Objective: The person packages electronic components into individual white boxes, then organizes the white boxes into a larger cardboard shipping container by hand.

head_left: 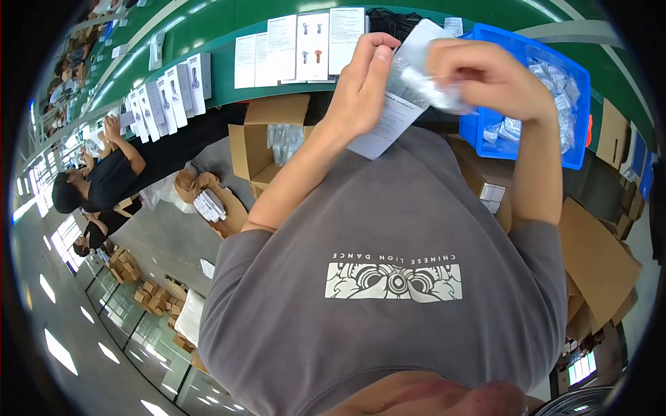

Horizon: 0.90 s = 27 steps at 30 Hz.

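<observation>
My left hand [359,87] is closed round the side of a white printed box [383,133], which is tilted over the front of my shirt. A pale flap [430,31] stands up at the box's far end. My right hand [491,75] is closed on a clear plastic bag [436,93] at the box's upper end; motion blurs the bag, and its contents cannot be made out. Just to the right, a blue bin [470,132] holds several clear bags [555,82] of small parts.
White printed boxes [281,48] stand in a row on the green table [229,41], with more boxes [170,97] at left. Black cables [394,24] lie behind my hands. Open cartons [248,156] flank me. A co-worker [104,170] stands at the left.
</observation>
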### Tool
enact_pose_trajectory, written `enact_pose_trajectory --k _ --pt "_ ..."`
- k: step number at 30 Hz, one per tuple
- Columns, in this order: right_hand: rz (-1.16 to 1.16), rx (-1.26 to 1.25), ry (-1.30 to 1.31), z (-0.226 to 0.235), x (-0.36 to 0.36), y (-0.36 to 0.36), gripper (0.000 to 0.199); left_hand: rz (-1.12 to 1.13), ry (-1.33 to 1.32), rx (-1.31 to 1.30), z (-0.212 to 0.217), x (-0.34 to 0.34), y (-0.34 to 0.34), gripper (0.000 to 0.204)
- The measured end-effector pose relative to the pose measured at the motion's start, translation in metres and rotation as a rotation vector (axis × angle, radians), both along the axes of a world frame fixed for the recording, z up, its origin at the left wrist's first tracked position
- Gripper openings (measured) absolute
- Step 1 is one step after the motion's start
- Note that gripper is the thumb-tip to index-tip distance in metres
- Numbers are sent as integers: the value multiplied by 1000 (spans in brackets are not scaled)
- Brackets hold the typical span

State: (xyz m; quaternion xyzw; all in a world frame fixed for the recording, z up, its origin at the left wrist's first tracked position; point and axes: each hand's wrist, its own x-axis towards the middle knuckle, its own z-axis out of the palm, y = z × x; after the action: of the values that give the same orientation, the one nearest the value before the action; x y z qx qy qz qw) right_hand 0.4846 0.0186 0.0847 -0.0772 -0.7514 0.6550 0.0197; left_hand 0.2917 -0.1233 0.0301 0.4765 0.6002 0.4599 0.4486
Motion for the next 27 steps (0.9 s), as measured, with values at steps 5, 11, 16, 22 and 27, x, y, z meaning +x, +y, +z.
enact_pose_trajectory --k 5,11,16,22,27 --pt "133 171 -329 -2 -40 -5 8 90 88 239 -7 16 -13 38" --pt "-266 568 90 -39 -61 -36 10 231 75 110 -21 7 -22 41" --pt "-91 656 -45 -29 -60 -49 15 309 102 -17 -22 7 -29 44" --pt "231 598 -354 -27 -61 -53 21 197 -29 -101 -34 10 -31 46" --pt "-264 187 17 -59 -51 -44 20 137 -152 36 -61 -13 -43 45"
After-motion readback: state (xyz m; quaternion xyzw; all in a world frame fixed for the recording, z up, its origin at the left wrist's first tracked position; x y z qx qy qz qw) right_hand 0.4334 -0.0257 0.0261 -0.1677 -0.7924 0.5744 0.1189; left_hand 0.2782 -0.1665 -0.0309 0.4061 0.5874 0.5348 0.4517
